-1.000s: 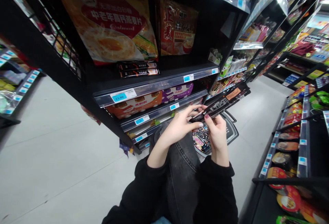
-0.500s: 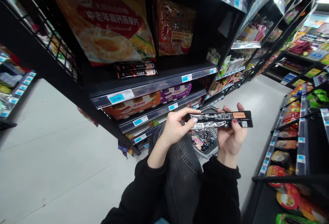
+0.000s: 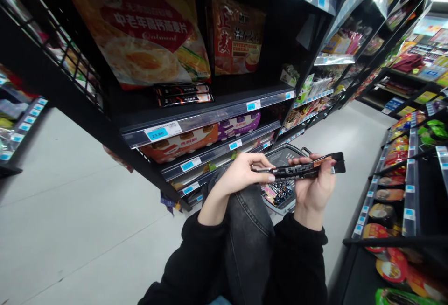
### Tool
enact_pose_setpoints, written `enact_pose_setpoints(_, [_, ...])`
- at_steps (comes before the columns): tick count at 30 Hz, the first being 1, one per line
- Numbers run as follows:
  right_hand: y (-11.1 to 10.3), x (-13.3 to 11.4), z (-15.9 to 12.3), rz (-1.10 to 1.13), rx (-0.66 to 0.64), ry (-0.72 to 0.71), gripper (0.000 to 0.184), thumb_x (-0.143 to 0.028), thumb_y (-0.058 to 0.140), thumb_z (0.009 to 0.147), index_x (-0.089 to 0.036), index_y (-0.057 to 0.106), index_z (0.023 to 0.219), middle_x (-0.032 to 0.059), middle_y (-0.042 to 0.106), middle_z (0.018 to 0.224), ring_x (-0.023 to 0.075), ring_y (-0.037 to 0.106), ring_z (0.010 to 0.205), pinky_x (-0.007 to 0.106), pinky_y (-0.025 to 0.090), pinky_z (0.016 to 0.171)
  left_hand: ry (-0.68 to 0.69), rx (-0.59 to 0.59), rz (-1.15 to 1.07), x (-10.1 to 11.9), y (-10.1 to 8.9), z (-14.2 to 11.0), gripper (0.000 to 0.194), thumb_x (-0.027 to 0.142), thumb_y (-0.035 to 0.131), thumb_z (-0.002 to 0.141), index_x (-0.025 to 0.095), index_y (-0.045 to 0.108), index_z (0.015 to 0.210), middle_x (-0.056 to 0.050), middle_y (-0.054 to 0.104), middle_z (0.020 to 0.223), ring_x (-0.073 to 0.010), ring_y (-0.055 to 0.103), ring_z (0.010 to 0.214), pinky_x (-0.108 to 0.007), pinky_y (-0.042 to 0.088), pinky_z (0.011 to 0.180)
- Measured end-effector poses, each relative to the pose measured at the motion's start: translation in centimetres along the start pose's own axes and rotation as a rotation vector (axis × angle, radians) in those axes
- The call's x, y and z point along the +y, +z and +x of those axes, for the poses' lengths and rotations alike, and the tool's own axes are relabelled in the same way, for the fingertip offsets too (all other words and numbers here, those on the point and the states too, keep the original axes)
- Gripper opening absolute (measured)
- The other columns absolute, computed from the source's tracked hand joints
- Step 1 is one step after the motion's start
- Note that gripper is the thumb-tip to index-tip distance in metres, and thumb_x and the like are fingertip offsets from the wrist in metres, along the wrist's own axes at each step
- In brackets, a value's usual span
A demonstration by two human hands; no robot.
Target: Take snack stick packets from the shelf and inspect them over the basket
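Right now, the fingers of the left hand [image 3: 243, 170] are pinching one end of the black sachets [image 3: 292, 171], while the right hand's [image 3: 311, 193] are clamping them near the other. Their long axis is running left to right, the right end pointing toward the shelf rail [image 3: 409, 202]; they are crossing before the grey basket [image 3: 282, 157].

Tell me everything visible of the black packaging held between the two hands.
The black packaging is long and slim, with a glossy look like plastic film. Pale print, too small to read, runs along it, and an orange patch shows toward its right end. It lies lengthwise across the view, seen nearly edge-on, so its count is unclear. The left hand pinches one end; the right hand holds it near the other, which juts past the thumb. In the view it overlaps the gray basket.
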State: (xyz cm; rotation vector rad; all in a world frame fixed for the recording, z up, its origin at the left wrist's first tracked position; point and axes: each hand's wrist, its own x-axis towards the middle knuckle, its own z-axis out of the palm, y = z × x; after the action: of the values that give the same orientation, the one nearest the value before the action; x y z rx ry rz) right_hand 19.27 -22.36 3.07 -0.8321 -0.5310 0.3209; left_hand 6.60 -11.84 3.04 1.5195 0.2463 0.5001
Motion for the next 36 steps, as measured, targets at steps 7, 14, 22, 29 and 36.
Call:
enact_pose_setpoints(7, [-0.3,-0.6,-0.2,0.102,-0.322,0.073,0.054,-0.071,0.056,0.073,-0.02,0.049,0.054,-0.0069,0.039,0.036,0.0091,0.045,0.036,0.027,0.05,0.057,-0.31,-0.743,-0.42,-1.1,1.3,0.7,0.058,0.066,0.069,0.063,0.013,0.066,0.085,-0.007,0.059,0.052,-0.022,0.063,0.053,-0.027,0.047,0.044])
enact_pose_setpoints(14, [-0.8,-0.9,0.4,0.062,-0.184,0.117,0.064,-0.076,0.063,0.061,-0.022,0.066,0.096,0.0053,0.069,0.091,0.0198,0.066,0.082,0.036,0.055,0.075,-0.221,-0.188,-0.392,-1.4,4.9,1.2,0.042,0.035,0.084,0.057,0.011,0.059,0.082,-0.004,0.064,0.07,-0.0127,0.06,0.055,-0.023,0.049,0.056])
enact_pose_setpoints(22, [-1.6,-0.6,0.6,-0.206,-0.094,0.136,0.025,-0.035,0.075,0.072,-0.016,0.068,0.087,0.0071,0.071,0.084,0.0212,0.068,0.077,0.041,0.056,0.078,-0.066,0.198,0.109,-0.8,4.8,0.8,0.023,0.031,0.074,0.068,0.013,0.067,0.081,-0.001,0.059,0.065,-0.0103,0.052,0.056,-0.02,0.041,0.051])
enact_pose_setpoints(29, [-1.2,-0.7,0.3,-0.218,-0.061,0.176,0.026,-0.039,0.073,0.073,-0.015,0.068,0.082,0.0082,0.071,0.082,0.0228,0.068,0.083,0.041,0.055,0.081,-0.086,0.142,0.091,-0.7,4.9,0.7,0.026,0.029,0.075,0.065,0.012,0.063,0.081,-0.001,0.061,0.064,-0.0128,0.056,0.057,-0.021,0.04,0.052])
enact_pose_setpoints(36, [-0.7,-0.5,0.6,-0.092,0.029,0.136,0.029,-0.037,0.076,0.068,-0.013,0.066,0.08,0.0083,0.07,0.081,0.0233,0.069,0.078,0.045,0.054,0.083,-0.104,-0.088,0.434,0.2,2.2,0.5,0.022,0.032,0.071,0.068,0.013,0.062,0.069,0.004,0.048,0.061,-0.0084,0.042,0.061,-0.017,0.027,0.052])
